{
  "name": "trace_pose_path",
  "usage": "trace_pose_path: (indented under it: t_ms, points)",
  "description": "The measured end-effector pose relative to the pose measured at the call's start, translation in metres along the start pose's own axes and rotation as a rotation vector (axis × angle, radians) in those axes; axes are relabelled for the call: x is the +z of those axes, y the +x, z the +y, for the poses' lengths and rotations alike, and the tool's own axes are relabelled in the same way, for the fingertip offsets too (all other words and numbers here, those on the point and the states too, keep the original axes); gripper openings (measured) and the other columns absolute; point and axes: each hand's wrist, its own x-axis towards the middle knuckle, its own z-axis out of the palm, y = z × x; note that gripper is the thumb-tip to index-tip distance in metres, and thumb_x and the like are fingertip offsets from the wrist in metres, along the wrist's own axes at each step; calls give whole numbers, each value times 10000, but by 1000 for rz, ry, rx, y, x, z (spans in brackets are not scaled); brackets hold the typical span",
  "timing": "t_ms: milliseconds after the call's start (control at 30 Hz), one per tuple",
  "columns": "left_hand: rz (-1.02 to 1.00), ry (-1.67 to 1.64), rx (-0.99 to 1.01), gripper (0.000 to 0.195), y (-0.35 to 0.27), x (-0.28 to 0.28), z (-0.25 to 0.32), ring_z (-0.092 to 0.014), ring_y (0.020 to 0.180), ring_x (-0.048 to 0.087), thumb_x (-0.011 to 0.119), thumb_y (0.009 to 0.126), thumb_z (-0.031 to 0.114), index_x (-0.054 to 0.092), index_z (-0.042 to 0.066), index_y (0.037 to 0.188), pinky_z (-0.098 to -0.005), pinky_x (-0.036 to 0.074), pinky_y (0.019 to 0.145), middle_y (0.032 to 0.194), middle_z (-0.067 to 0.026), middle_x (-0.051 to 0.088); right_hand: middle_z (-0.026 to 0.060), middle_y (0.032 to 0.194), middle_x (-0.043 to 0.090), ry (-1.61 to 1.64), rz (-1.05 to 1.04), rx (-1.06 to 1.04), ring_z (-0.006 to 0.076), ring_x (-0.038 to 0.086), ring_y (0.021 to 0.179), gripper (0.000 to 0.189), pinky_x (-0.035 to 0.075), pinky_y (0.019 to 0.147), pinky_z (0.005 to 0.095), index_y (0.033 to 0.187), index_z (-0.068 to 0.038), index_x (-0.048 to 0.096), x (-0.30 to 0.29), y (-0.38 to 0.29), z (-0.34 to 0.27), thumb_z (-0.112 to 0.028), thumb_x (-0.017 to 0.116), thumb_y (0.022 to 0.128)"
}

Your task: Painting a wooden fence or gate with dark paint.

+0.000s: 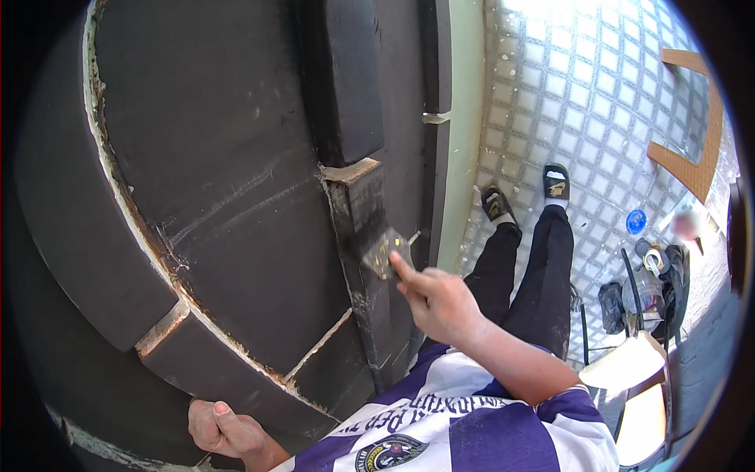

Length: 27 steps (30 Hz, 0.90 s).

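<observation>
My right hand [439,298] presses a grey, worn, flat pad with yellowish spots [386,253] against a raised dark strip [377,307] of a panelled surface [236,147]. Its index finger is stretched over the pad, which looks like an abrasive pad, though the kind is not certain. Low at the left, my left hand [227,430] is closed with the thumb on top, beside the lower edge of a dark raised block [236,366]; nothing shows in it. Pale, chipped seams run between the dark pieces. Faint whitish scratches mark the main panel.
A pale green wall strip [466,135] borders the tiled floor [554,100], where my slippered feet [556,184] stand. At the right are a brown frame-like piece [702,171], a blue round lid [636,222], a chair with pale panels [625,366], and bags and containers [643,295].
</observation>
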Motion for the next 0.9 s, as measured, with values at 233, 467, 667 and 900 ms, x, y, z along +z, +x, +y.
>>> trace_pose_path:
  t_ms: [233, 467, 667, 900]
  points:
    - [-17, -9, -12, 304, -3, -4, -5, -128, 583, 361, 529, 879, 77, 371, 46, 621, -297, 259, 545, 625, -8, 349, 173, 922, 712, -325, -786, 356, 355, 698, 885, 452, 553, 826, 462, 1440, -241, 528, -20, -15, 5, -259, 487, 990]
    - [27, 8, -10, 375, 3, 5, 2, -185, 504, 346, 558, 883, 118, 355, 51, 575, -340, 247, 494, 549, -34, 323, 160, 995, 723, -336, -633, 130, 332, 702, 912, 359, 548, 864, 445, 1304, -247, 661, -72, 59, -4, -249, 543, 966]
    - [42, 16, -16, 371, 2, 0, 0, -184, 493, 348, 550, 880, 134, 357, 54, 573, -340, 244, 488, 548, -35, 323, 114, 689, 609, -41, -157, 93, 160, 538, 589, 406, 467, 621, 312, 1303, -166, 664, -118, 80, -34, -111, 672, 901]
    - [19, 2, 12, 350, 5, 3, 0, -192, 480, 354, 541, 861, 124, 360, 59, 569, -342, 246, 480, 530, -40, 325, 55, 713, 571, -356, 74, -234, 185, 580, 576, 523, 485, 549, 325, 1363, -136, 622, -77, 57, -37, -48, 658, 849]
